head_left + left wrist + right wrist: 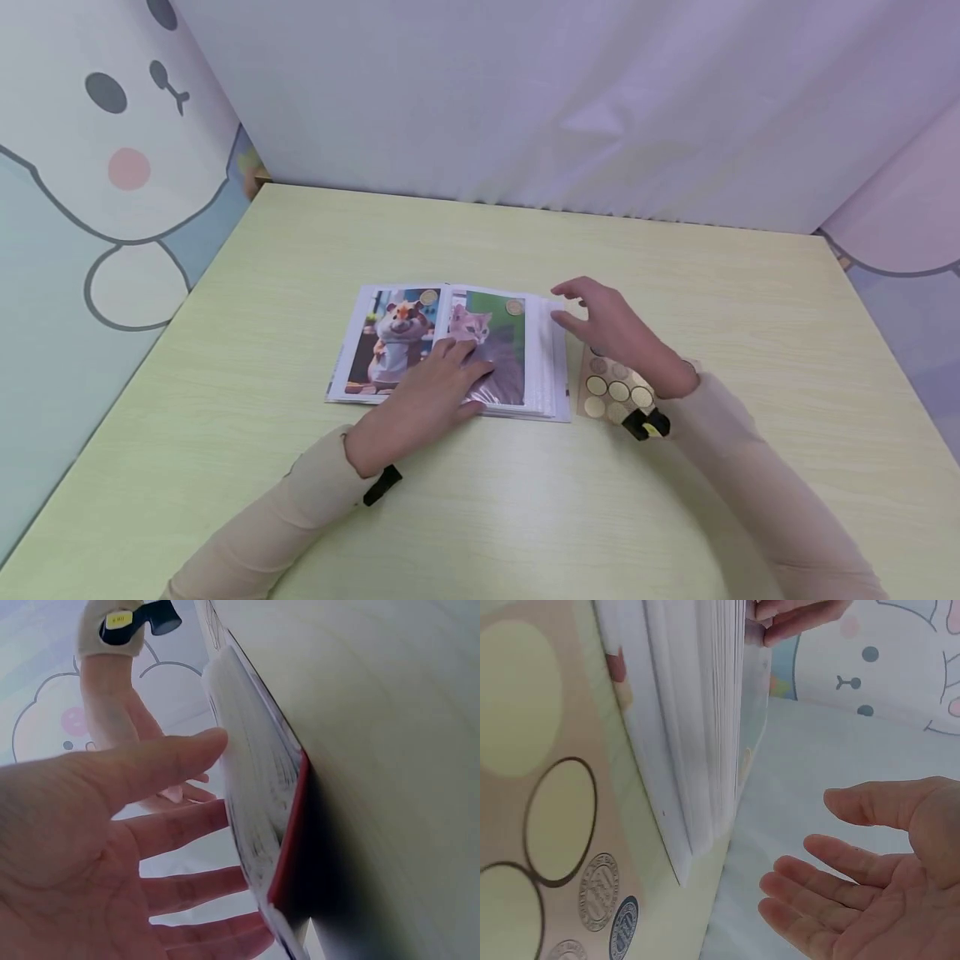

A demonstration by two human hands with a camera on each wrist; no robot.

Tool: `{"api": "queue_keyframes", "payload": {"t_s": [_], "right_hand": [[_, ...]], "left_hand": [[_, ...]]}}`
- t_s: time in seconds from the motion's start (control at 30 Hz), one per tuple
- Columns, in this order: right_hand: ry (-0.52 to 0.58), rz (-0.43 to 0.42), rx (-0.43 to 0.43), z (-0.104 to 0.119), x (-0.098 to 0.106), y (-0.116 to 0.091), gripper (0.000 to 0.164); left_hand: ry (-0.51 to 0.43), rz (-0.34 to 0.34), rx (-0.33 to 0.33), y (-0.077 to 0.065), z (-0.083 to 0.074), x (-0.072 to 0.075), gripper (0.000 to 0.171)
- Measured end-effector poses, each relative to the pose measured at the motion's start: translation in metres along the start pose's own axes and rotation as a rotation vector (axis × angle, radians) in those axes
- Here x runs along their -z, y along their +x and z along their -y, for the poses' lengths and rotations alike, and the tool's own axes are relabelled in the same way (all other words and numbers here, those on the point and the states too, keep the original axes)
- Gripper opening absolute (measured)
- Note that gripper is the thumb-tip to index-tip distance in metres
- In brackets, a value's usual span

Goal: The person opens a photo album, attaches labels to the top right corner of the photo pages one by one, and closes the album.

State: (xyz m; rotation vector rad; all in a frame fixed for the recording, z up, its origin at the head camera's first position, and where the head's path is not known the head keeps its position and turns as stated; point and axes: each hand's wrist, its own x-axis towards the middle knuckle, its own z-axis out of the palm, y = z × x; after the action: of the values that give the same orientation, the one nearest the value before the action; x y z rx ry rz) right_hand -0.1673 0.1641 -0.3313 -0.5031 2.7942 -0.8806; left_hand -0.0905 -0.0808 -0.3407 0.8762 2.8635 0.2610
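We see the open photo album [552, 367] on the table [525, 508], long axis running left to right, our nearer left hand [426, 397] resting on it, fingers spread, gripping nothing, our right hand [613, 327] (empty, thumb and fingers parted) near its right edge.

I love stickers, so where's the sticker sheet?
In the head view, the sticker sheet lies on the table, right of the album, partly behind the right hand.
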Motion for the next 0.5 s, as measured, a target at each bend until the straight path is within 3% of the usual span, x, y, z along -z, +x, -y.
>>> {"api": "queue_keyframes", "payload": {"t_s": [0.27, 0.5], "right_hand": [[-0.150, 0.133, 0.157, -0.003, -0.025, -0.035, 0.056], [-0.229, 0.198, 0.220, 0.001, -0.040, -0.048, 0.065]], "left_hand": [[0.008, 0.000, -0.006, 0.000, 0.001, -0.001, 0.048], [-0.008, 0.012, 0.003, 0.000, 0.001, 0.000, 0.048]]}}
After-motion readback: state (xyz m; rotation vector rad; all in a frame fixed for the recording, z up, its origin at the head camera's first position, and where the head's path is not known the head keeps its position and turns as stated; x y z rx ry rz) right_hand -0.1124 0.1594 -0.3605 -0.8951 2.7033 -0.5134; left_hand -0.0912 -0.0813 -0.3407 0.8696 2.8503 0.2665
